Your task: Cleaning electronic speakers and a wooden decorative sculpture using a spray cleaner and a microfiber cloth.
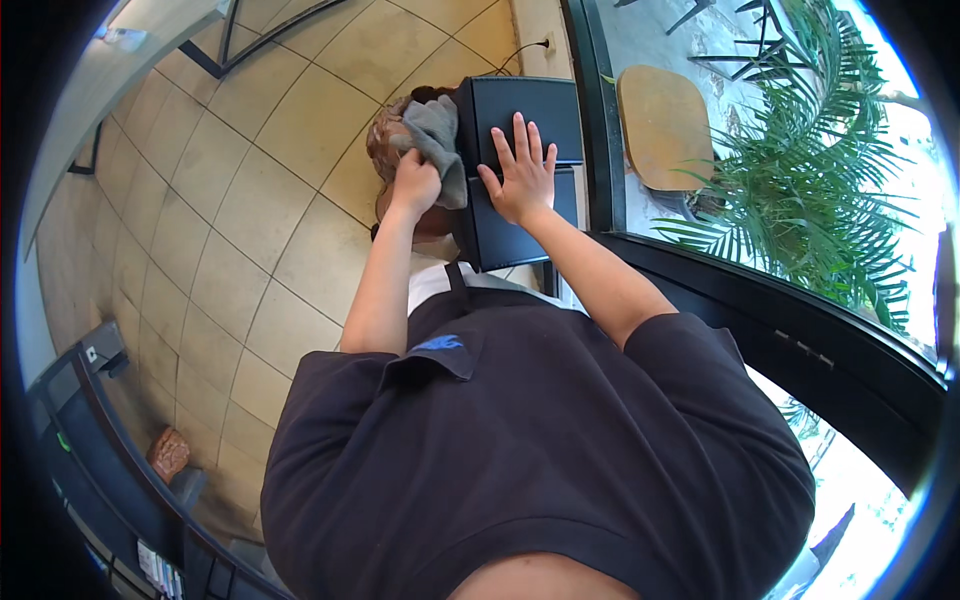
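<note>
My left hand (417, 182) grips a grey cloth (435, 127), which hangs in folds over a brown carved or rough-surfaced object (384, 146). The cloth and my hand hide part of that object, so its exact kind is unclear. To the right, two black box-like pieces with smooth tops stand side by side, a far one (551, 124) and a near one (499, 232). My right hand (517, 180) lies flat with spread fingers across the seam between them and holds nothing. The cloth's edge is right beside the boxes' left side.
A black-framed window (611, 135) runs along the right, with a wooden-seated stool (664, 127) and a palm plant (817, 172) beyond it. A cable plugs into a wall socket (550, 45). Tiled floor (247, 195) spreads left towards dark shelving (120, 442) and a brown block (169, 454).
</note>
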`<state>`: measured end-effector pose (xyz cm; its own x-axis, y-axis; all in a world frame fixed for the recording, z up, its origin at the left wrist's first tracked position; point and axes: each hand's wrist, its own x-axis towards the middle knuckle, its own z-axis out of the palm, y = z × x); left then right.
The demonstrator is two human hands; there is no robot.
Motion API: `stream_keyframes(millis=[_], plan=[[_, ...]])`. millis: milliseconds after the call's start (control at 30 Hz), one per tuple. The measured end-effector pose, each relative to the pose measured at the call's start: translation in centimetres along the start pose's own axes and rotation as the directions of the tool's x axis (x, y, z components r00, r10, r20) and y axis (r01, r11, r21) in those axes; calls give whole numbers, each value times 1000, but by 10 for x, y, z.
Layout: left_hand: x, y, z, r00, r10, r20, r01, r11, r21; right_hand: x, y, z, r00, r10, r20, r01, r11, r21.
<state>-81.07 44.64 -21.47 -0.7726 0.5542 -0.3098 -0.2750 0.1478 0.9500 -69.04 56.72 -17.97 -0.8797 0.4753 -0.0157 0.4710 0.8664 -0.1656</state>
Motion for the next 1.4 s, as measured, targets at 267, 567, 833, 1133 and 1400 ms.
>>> stream_keyframes(millis=[267,567,833,1133,1400], plan=[[-59,-26,10,920,213,-327,-192,977,97,3,20,6,995,-21,-100,59,918,392],[-42,-34,14,960,-59,-275,-143,738,-660,18,52,-3,922,14,-386,150,907,393],[24,33,32,972,-35,-234,-23,970,-243,61,92,-18,800,525,292,-556,465,689],[46,22,50,985,-145,-92,155,981,113,63,88,-17,804,441,399,-567,365,738],[49,21,51,986,-120,-114,133,984,115,67,92,-14,840,422,343,-524,462,716]])
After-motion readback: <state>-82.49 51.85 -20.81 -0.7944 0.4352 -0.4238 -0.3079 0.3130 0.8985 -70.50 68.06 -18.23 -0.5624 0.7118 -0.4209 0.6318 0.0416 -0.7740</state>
